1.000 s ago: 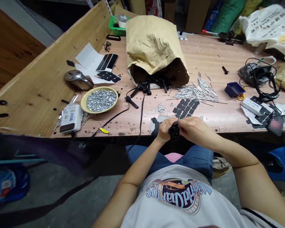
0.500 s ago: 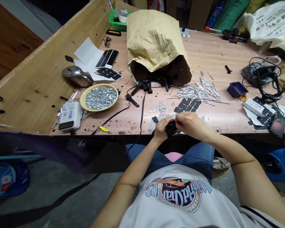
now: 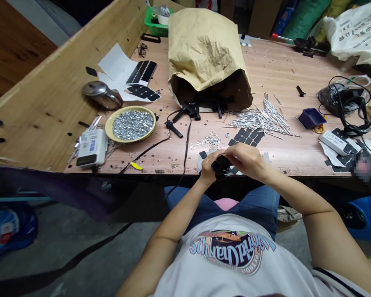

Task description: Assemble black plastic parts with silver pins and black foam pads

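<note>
Both hands meet at the table's near edge around a small black part [image 3: 220, 166]. My left hand [image 3: 208, 166] is closed on it from the left, a ring on one finger. My right hand [image 3: 246, 160] curls over it from the right, fingers pressed on its top. Under the hands lies a sheet of black pads [image 3: 246, 137]. Just beyond are a small scatter of tiny metal bits [image 3: 210, 141] and a heap of thin metal pins [image 3: 259, 118].
A brown paper sack [image 3: 205, 49] lies open toward me, black parts [image 3: 190, 110] spilling out. At left stand a yellow dish of silver pieces [image 3: 130, 123], a white charger box [image 3: 88, 147] and a metal lid [image 3: 100, 93]. A black cable [image 3: 185, 142] crosses the edge. Right: blue tray [image 3: 311, 118].
The hands have turned the black part slightly and shifted a little left at the table edge. The view has tilted a bit; nothing else on the table moved.
</note>
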`<action>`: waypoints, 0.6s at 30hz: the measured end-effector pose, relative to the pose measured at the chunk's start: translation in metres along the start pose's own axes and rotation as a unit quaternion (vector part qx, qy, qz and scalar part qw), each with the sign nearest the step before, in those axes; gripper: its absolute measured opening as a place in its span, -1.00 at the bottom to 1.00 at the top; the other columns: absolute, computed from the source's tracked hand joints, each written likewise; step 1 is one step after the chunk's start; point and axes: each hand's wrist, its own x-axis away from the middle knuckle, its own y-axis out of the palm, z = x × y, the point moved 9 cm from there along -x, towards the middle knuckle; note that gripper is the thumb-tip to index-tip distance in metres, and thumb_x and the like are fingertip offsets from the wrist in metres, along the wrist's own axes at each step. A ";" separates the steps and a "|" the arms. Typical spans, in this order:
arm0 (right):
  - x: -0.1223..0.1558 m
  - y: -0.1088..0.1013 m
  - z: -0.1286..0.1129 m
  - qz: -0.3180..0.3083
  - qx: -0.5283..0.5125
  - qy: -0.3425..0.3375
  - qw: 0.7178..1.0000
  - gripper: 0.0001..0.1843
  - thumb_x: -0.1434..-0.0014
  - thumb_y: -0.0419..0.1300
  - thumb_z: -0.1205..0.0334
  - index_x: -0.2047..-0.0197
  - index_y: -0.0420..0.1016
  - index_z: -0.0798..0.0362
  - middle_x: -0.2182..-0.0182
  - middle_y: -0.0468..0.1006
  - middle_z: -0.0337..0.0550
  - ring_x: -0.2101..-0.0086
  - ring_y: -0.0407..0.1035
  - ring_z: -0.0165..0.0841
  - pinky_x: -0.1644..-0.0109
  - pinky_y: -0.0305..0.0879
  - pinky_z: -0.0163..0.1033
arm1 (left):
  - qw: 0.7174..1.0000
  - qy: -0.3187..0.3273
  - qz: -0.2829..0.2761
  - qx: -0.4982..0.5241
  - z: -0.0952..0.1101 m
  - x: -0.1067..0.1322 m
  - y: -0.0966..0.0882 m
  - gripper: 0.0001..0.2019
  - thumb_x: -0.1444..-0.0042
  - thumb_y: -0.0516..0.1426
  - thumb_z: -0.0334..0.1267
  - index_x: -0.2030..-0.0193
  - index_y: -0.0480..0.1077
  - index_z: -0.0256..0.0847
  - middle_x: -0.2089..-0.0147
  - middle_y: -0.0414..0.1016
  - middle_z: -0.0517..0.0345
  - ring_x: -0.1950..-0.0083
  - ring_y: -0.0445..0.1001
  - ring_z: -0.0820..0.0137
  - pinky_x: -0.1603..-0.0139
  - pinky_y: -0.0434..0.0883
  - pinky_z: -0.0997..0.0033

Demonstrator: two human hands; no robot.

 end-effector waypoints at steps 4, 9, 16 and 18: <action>0.010 -0.006 -0.017 0.052 0.054 -0.096 0.993 -0.78 -0.25 -0.06 0.43 0.24 0.40 0.08 0.29 0.55 -0.04 0.32 0.37 -0.38 0.25 0.37 -0.23 | 0.999 0.027 0.011 -0.032 0.012 -0.008 -0.007 -0.81 -0.20 0.04 -0.27 0.09 0.40 -0.17 0.18 0.60 0.12 0.17 0.58 0.38 0.12 0.53 0.38; 0.012 -0.010 -0.023 0.053 0.063 -0.108 0.991 -0.78 -0.25 -0.05 0.44 0.29 0.41 0.08 0.32 0.56 -0.06 0.34 0.35 -0.39 0.27 0.36 -0.26 | 0.998 0.003 -0.006 -0.064 0.009 -0.009 -0.004 -0.81 -0.20 0.04 -0.25 0.11 0.41 -0.19 0.19 0.60 0.10 0.16 0.58 0.38 0.11 0.52 0.38; 0.003 0.013 0.019 -0.011 0.005 -0.015 1.000 -0.77 -0.29 0.01 0.18 0.11 0.44 0.03 0.13 0.54 -0.04 0.16 0.36 -0.30 0.12 0.33 -0.12 | 0.999 -0.034 0.014 -0.012 -0.006 0.000 -0.004 -0.76 -0.07 0.13 -0.25 0.09 0.40 -0.21 0.19 0.58 0.07 0.18 0.58 0.31 0.17 0.53 0.30; -0.010 0.022 0.062 -0.009 0.029 0.070 0.997 -0.71 -0.31 -0.04 0.15 0.06 0.44 0.03 0.08 0.50 -0.03 0.09 0.33 -0.27 0.04 0.28 -0.07 | 0.997 -0.078 0.011 0.015 -0.016 0.002 -0.004 -0.73 0.00 0.18 -0.26 0.11 0.40 -0.21 0.19 0.58 0.06 0.17 0.57 0.27 0.16 0.53 0.25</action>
